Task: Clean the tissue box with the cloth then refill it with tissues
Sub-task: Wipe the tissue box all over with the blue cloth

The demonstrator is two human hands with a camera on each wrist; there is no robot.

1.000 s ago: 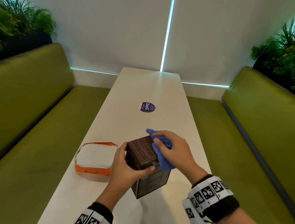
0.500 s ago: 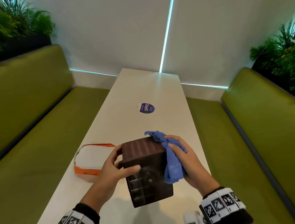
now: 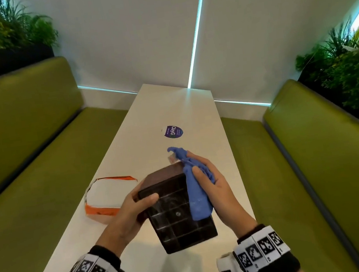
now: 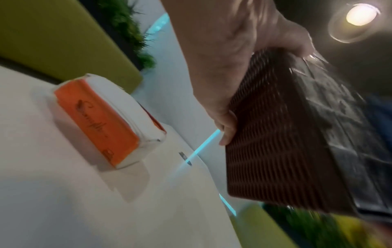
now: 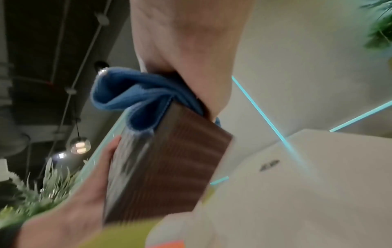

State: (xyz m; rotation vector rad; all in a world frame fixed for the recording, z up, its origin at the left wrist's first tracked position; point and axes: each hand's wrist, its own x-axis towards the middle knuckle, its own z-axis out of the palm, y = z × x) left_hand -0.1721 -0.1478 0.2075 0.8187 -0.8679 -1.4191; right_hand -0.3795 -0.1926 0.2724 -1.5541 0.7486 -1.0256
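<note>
A dark brown ribbed tissue box is held tilted above the white table, its gridded underside turned toward me. My left hand grips its left side, thumb across the near face. My right hand holds a blue cloth and presses it against the box's right side. An orange and white pack of tissues lies on the table left of the box.
A round purple sticker sits on the table farther back. Green benches run along both long sides of the table. Plants stand behind the bench backs, and a white wall closes the far end.
The box has been tipped back and turned so its underside faces me. My right hand with the cloth slid from the box's top corner down along its right side.
</note>
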